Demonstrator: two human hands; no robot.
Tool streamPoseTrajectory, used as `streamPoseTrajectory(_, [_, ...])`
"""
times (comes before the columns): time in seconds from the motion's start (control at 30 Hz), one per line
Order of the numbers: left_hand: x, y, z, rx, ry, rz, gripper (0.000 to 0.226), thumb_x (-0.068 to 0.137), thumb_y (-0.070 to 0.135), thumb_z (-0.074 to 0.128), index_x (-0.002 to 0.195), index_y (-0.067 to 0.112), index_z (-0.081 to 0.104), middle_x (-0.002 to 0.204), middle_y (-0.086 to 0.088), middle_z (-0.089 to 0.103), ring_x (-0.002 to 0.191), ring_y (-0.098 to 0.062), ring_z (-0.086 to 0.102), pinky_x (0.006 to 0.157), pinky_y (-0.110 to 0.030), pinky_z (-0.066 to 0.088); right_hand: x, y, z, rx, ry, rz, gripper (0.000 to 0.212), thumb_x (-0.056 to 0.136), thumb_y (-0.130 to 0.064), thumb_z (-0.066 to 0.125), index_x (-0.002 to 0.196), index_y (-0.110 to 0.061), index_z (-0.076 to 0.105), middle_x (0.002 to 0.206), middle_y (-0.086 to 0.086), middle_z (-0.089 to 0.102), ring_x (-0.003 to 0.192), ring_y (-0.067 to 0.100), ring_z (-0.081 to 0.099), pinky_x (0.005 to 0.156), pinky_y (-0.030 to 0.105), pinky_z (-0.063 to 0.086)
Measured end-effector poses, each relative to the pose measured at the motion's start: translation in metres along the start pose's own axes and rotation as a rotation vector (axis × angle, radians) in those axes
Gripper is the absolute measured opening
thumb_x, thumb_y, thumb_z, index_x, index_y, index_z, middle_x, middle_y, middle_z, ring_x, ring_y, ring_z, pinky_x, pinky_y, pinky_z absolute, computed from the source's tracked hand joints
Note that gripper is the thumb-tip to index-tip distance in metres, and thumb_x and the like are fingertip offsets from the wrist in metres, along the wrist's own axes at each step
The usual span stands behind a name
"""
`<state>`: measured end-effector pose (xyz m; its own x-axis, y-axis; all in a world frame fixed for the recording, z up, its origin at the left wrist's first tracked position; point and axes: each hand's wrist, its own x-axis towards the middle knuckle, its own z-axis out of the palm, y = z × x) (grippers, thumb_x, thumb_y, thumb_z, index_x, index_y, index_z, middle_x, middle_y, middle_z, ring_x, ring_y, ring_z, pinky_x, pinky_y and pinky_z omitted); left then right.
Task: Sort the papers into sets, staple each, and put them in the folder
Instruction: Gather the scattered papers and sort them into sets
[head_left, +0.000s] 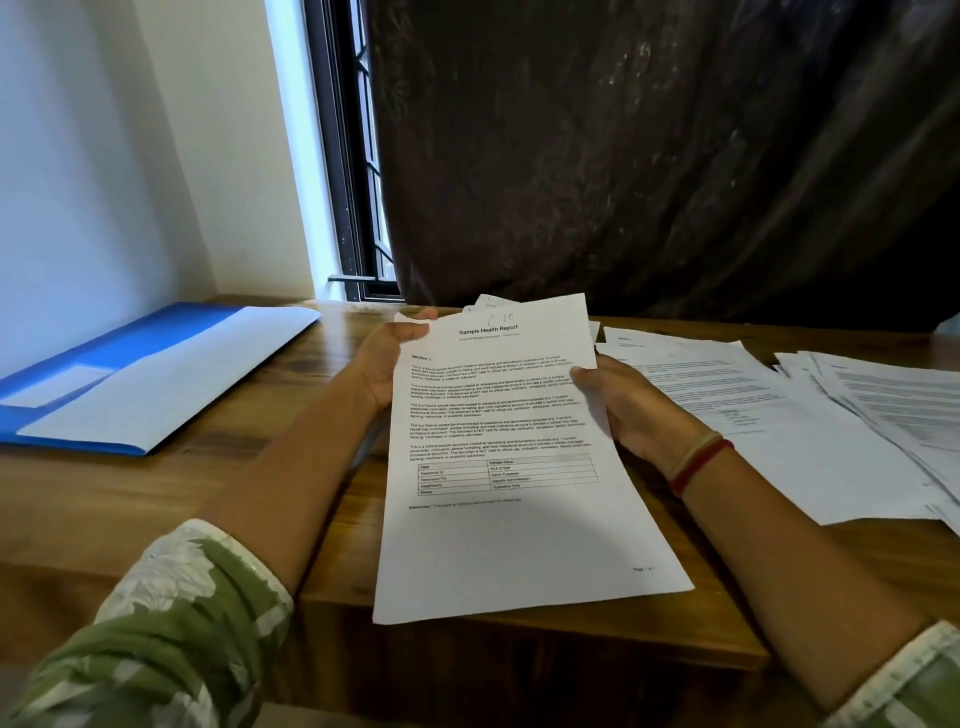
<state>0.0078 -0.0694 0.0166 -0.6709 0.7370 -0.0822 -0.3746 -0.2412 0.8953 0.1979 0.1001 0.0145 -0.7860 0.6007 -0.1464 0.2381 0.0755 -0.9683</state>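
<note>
**Sheaf of Printed Sheets Held Up Over the Table**

A sheaf of white printed sheets (514, 467) is held in both hands above the brown wooden table (130, 499), tilted towards the camera. The top sheet is headed "Sample Health Report", and a handwritten mark is seen above the heading. Corners of further sheets are seen peeping out behind its upper edge.

The upper left corner of the sheaf is gripped by the left hand (387, 358), with the thumb laid across the front and the fingers hidden behind the paper. The right edge is gripped by the right hand (623, 410), its thumb pressed on the front of the top sheet. How the other fingers lie cannot be told. A red and beige band (698, 462) is worn on the right wrist, and both forearms are partly covered by green sleeves with a white pattern (171, 634).

A flat blue folder (135, 338) is found at the far left of the table, well apart from the sheaf, with a plain white sheet (171, 384) laid across it. To the right, loose printed papers (753, 415) are spread in overlapping piles on the table, just beside the right hand.

Behind the table a dark brown curtain (649, 156) is hung, and a dark-framed window (358, 182) is seen at its left edge.
</note>
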Motion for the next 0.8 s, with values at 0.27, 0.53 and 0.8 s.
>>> streamPoseTrajectory(0.27, [-0.006, 0.002, 0.005, 0.042, 0.058, 0.016, 0.031, 0.094, 0.006, 0.041, 0.122, 0.014, 0.049, 0.106, -0.017, 0.062, 0.086, -0.031, 0.062, 0.063, -0.037, 0.058, -0.002, -0.001, 0.002, -0.019, 0.055, -0.066, 0.032, 0.102, -0.017, 0.042, 0.133, -0.017, 0.052, 0.128, 0.002, 0.062, 0.109, 0.025, 0.061, 0.095, 0.043, 0.051])
streamPoseTrajectory(0.53, [-0.016, 0.008, 0.01, 0.179, 0.075, -0.072, 0.027, 0.091, -0.001, 0.037, 0.113, 0.008, 0.049, 0.109, -0.02, 0.062, 0.093, -0.036, 0.063, 0.068, -0.041, 0.058, 0.001, 0.001, 0.001, 0.102, 0.126, -0.078, 0.022, 0.102, -0.013, 0.042, 0.116, -0.018, 0.059, 0.108, 0.002, 0.068, 0.091, 0.019, 0.065, 0.071, 0.03, 0.052])
streamPoseTrajectory(0.8, [-0.029, 0.002, 0.024, 0.252, 0.219, -0.028, 0.026, 0.088, 0.004, 0.038, 0.111, 0.004, 0.05, 0.099, -0.019, 0.065, 0.086, -0.034, 0.063, 0.071, -0.043, 0.052, 0.0, 0.003, 0.001, 0.128, 0.158, -0.079, 0.022, 0.102, -0.016, 0.041, 0.109, -0.02, 0.061, 0.1, -0.001, 0.07, 0.087, 0.022, 0.068, 0.076, 0.036, 0.057])
